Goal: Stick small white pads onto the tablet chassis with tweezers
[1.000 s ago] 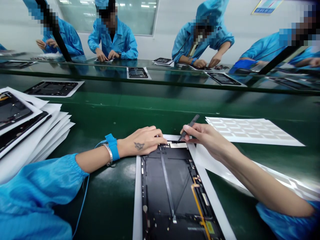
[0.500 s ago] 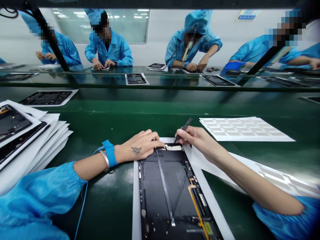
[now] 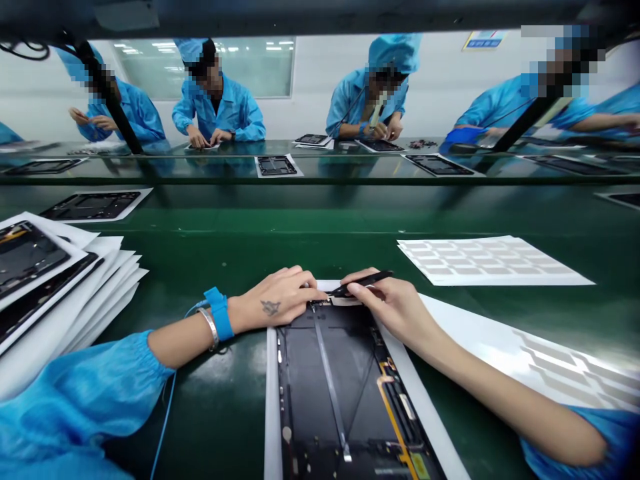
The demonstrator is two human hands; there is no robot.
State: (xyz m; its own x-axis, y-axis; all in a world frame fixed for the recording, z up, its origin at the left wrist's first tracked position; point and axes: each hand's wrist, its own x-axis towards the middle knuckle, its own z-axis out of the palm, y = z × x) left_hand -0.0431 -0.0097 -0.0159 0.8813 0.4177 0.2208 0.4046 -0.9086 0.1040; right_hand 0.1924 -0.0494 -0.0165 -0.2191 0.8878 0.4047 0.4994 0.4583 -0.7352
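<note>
Right hand grips dark tool over panel; left hand curls over underlying sheet's far-left corner. Yellow label illegible.

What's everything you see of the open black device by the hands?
The open black device lies flat, inner side up, on a white sheet, its near end out of frame. A grey strip crosses its matte middle lengthwise; an orange ribbon and yellowish label sit at the right, a pale strip at the far edge. The left hand rests on its far left corner; the right hand holds a dark tool over the pale strip, contact unclear.
</note>
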